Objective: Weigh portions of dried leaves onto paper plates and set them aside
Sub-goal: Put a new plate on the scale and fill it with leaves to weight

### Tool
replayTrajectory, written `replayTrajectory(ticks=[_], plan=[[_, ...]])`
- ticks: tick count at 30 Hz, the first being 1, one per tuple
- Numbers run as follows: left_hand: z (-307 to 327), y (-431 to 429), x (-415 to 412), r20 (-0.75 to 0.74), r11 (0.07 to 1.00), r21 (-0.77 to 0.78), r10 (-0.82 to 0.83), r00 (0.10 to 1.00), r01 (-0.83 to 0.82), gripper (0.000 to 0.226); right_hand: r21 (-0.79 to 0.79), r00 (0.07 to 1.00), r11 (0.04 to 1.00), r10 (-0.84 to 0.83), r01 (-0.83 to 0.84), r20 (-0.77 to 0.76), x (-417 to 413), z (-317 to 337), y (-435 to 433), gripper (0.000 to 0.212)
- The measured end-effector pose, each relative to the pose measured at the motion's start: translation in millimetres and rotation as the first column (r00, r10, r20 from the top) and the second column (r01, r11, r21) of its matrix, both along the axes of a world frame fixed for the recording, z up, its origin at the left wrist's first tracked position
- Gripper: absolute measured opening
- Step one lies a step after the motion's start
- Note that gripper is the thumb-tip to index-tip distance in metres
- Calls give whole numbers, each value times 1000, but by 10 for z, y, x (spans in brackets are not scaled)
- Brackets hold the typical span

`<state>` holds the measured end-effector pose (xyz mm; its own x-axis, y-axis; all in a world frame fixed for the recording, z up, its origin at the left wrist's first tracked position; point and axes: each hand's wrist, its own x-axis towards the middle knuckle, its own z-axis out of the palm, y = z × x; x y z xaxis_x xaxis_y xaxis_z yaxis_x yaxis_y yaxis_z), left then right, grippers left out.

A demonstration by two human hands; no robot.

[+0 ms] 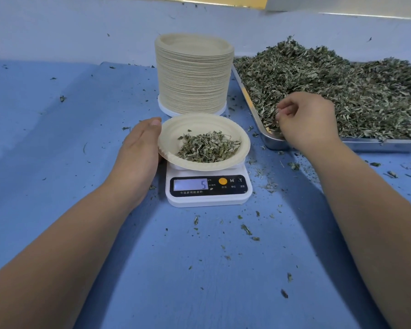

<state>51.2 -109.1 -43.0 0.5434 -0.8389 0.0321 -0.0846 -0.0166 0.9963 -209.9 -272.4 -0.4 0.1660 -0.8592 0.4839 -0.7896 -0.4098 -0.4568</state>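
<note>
Paper plate (166, 138) with its leaf portion (208, 147) sits on the scale (208, 198), reading 5, left hand (138, 150) flat and relaxed against its rim, while the right hand (306, 122) curls round dried leaves (342, 86) at the tray's (365, 146) near corner.

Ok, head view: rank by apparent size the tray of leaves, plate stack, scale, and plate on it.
1. tray of leaves
2. plate stack
3. plate on the scale and scale: about alike, the scale partly hidden under it.
</note>
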Motion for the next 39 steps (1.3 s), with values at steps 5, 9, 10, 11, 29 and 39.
replayTrajectory(ticks=[5,9,10,11,29,39], plan=[[13,36,-39,8,1000,-23,15,1000,-15,28,-105,948,994,-68,37,-310,104,96,-174,41],[11,22,-31,-41,999,-29,30,999,-31,25,62,809,980,-118,187,-576,119,188,-407,51],[7,21,-19,-56,999,-31,30,998,-32,25,132,806,974,-74,186,-587,114,184,-427,47],[0,20,-11,-56,999,-32,27,998,-29,27,169,808,970,-43,175,-587,111,173,-435,39],[25,37,-29,-23,999,-23,39,999,-39,35,33,925,999,6,7,-380,67,518,-254,28],[63,43,-72,11,999,-13,44,999,-44,36,-52,979,999,-26,15,-205,-33,547,-196,25]])
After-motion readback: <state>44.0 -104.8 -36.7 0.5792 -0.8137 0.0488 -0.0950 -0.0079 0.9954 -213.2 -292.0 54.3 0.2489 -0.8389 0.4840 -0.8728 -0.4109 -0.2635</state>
